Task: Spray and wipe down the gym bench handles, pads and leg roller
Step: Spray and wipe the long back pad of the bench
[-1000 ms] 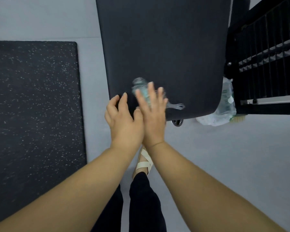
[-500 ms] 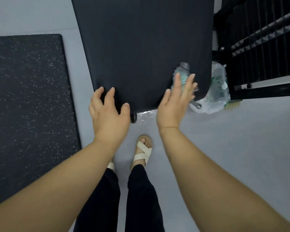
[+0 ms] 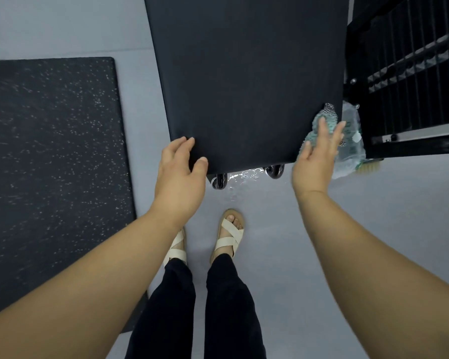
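The black bench pad fills the top middle of the head view. My left hand rests on its near left corner with fingers laid over the edge. My right hand presses a teal and white cloth against the pad's near right corner with straight fingers. Under the near edge, two chrome frame ends stick out. No spray bottle is seen for sure.
A speckled black rubber mat covers the floor on the left. A clear plastic bag lies on the grey floor beside a black rack at the right. My sandalled feet stand just before the pad.
My right hand slid the cloth from the pad's near middle to its right corner. My left hand shifted to the left corner. The view moved so the pad's near edge shows fully.
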